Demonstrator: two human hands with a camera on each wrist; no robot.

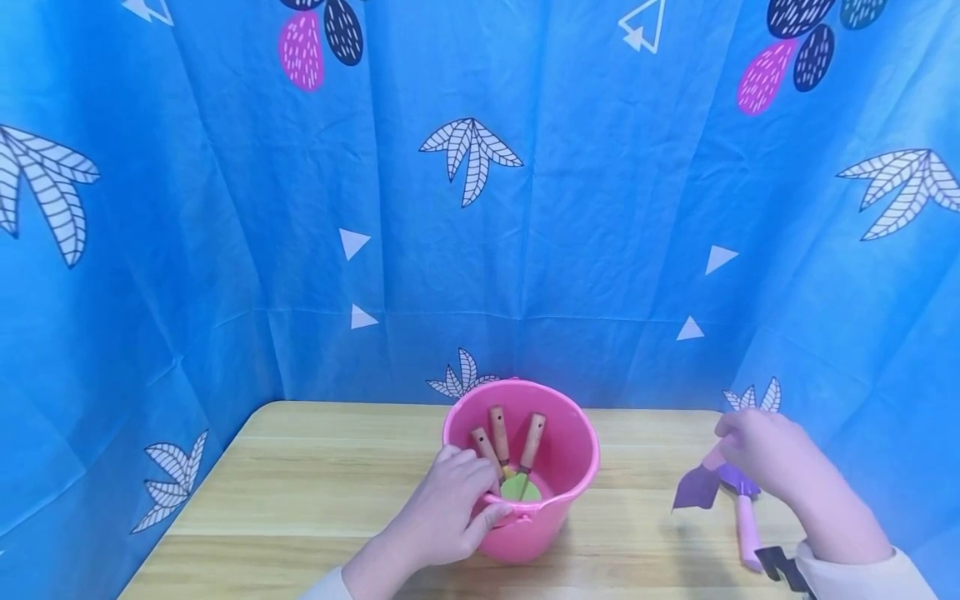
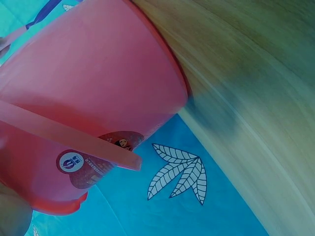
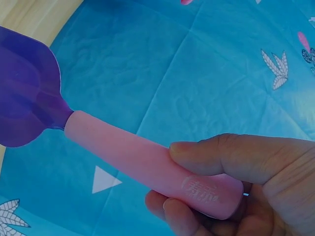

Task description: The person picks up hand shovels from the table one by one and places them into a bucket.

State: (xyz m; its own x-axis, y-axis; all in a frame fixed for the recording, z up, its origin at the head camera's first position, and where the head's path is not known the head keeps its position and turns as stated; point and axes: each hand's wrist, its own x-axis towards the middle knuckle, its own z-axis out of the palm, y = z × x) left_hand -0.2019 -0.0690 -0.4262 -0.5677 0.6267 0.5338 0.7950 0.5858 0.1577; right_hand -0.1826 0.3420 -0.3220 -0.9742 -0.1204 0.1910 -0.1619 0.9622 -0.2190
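A pink bucket [image 1: 517,533] stands on the wooden table, and my left hand [image 1: 457,504] grips its near left rim. Several wooden-handled tools lean inside, one with a wooden handle [image 1: 532,442] above a green blade [image 1: 519,487]; their lower ends are partly hidden. Off to the right, my right hand [image 1: 765,450] holds a small shovel by its pink handle [image 3: 133,150], thumb on top and fingers beneath. Its purple blade [image 1: 696,489] points down and left, above the table. Below that hand lies another purple tool with a pink handle [image 1: 747,533].
The wooden table [image 1: 315,483] extends on both sides of the bucket. A blue patterned cloth [image 1: 600,208] hangs behind and at both sides. In the left wrist view, the bucket's handle strap [image 2: 69,135] hangs against its labelled outer wall.
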